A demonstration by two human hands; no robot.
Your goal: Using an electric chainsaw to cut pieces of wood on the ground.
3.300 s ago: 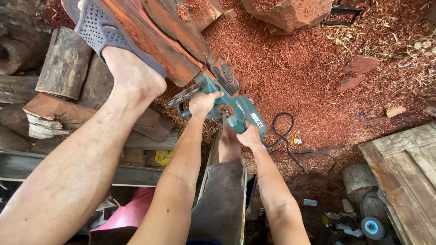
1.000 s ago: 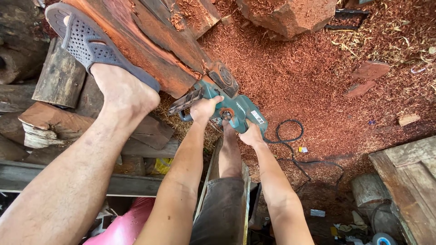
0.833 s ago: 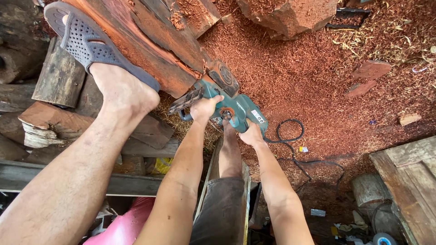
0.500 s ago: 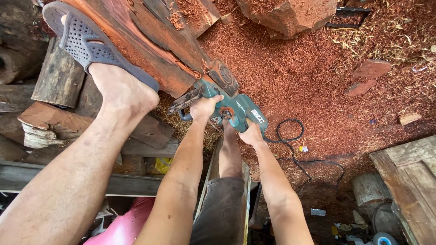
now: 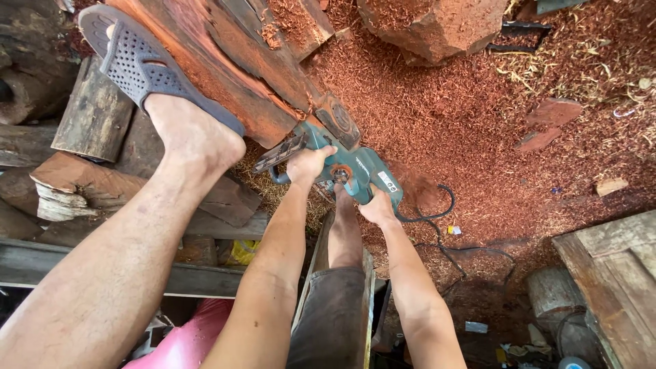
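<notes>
Both hands clamped on a teal electric chainsaw [image 5: 348,167], left hand [image 5: 307,164] wrapped round the front handle, right hand [image 5: 378,208] gripping the rear, bar in the reddish log [image 5: 232,75], sandalled foot [image 5: 157,89] braced on it

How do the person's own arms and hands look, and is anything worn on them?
Both arms are bare along all that shows: no sleeves, gloves, watch or bands appear. The left hand and right hand are uncovered too. No rings show on the fingers, though they are small here. Fine dust seems to speckle the forearms.

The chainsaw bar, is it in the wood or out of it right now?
In. The teal chainsaw, gripped by the left hand and right hand, has its bar sunk into the reddish log; only the body shows.
</notes>
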